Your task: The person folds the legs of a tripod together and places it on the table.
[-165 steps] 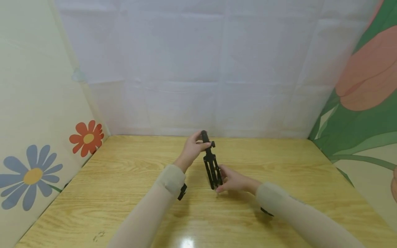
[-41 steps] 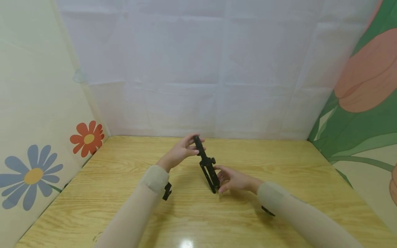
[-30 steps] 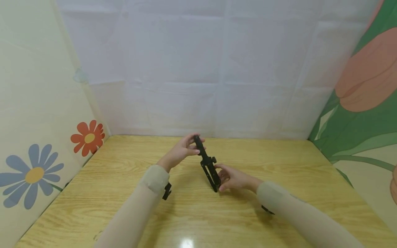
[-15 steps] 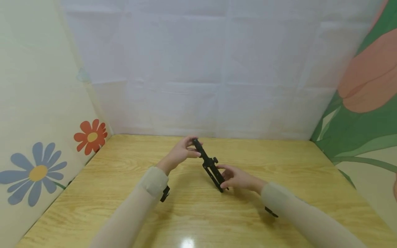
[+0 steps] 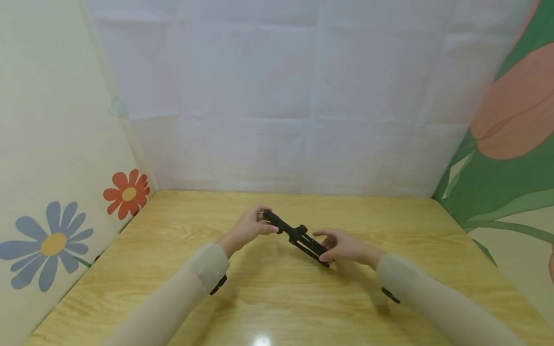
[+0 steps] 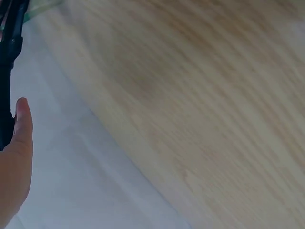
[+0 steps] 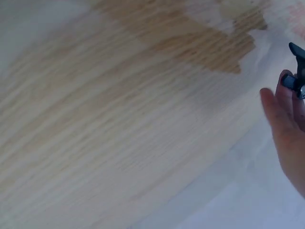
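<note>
A black mini tripod [image 5: 298,234] with its legs folded together slants from upper left to lower right above the table in the head view. My left hand [image 5: 249,229] grips its head end, thumb on the near side; in the left wrist view the thumb [image 6: 23,125] lies against the black shaft [image 6: 5,90]. At the leg end, my right hand [image 5: 346,246] holds the legs between thumb and curled fingers. Only a foot of the tripod [image 7: 299,78] shows at the right edge of the right wrist view, against the right fingers.
Underneath lies a wood-grain table [image 5: 268,298]. A white cloth backdrop [image 5: 277,105] rises at its far edge. Flower-printed panels stand at the left [image 5: 43,158] and right [image 5: 506,192]. Black straps [image 5: 218,284] hang below both sleeve cuffs.
The tripod has swung from nearly upright to a flatter slant, its head end lower and left, its leg end further right. Both hands moved with it; the right hand shifted rightward.
</note>
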`<state>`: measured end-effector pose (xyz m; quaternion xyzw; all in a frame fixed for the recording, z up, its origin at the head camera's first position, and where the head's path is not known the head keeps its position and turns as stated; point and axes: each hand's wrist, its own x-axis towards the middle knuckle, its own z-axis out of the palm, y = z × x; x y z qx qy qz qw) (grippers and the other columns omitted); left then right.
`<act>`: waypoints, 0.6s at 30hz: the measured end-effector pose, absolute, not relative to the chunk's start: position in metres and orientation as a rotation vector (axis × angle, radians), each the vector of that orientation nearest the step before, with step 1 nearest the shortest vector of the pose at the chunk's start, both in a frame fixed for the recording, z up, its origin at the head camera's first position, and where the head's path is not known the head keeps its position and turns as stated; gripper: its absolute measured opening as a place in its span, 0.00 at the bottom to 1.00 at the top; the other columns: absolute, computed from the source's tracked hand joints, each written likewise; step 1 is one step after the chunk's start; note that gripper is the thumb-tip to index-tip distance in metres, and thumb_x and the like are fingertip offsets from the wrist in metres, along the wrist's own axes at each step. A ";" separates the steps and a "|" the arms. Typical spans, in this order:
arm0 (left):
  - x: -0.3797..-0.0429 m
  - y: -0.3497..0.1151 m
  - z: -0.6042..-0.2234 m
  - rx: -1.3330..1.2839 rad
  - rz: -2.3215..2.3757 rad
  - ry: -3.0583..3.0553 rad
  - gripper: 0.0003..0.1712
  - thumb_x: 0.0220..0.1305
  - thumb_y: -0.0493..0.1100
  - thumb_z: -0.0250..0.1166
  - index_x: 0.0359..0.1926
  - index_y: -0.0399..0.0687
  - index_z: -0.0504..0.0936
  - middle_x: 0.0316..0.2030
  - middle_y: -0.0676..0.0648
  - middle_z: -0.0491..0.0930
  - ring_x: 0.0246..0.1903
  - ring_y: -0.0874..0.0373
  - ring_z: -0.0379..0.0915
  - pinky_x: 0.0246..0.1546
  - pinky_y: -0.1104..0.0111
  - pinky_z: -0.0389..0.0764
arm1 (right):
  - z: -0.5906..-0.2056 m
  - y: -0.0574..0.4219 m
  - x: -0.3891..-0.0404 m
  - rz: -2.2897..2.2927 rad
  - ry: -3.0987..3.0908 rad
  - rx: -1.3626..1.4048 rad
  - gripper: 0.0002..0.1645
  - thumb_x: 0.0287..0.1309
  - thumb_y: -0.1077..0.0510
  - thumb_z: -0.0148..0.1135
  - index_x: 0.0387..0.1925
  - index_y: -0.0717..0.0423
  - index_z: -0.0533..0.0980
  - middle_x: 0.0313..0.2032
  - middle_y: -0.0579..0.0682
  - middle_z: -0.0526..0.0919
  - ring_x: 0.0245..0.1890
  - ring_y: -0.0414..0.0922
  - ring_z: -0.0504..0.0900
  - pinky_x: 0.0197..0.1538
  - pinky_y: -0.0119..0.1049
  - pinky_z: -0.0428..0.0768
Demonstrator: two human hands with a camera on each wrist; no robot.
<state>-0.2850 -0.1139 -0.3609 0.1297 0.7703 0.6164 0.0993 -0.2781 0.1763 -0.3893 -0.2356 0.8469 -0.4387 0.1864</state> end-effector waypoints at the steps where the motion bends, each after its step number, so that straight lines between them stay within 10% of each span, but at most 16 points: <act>1: -0.283 -0.115 -0.363 0.372 1.816 2.280 0.34 0.62 0.30 0.65 0.66 0.30 0.61 0.54 0.30 0.75 0.51 0.41 0.77 0.50 0.56 0.79 | -0.389 0.177 -0.278 -1.235 2.389 -0.666 0.43 0.54 0.60 0.72 0.68 0.63 0.63 0.50 0.56 0.78 0.51 0.52 0.75 0.53 0.49 0.76; 18: -0.275 -0.120 -0.373 0.300 1.681 2.466 0.13 0.64 0.36 0.65 0.48 0.33 0.79 0.38 0.44 0.83 0.37 0.56 0.78 0.40 0.58 0.78 | -0.382 0.190 -0.281 -1.148 2.491 -0.815 0.33 0.55 0.62 0.70 0.60 0.72 0.70 0.54 0.66 0.77 0.54 0.61 0.76 0.57 0.54 0.74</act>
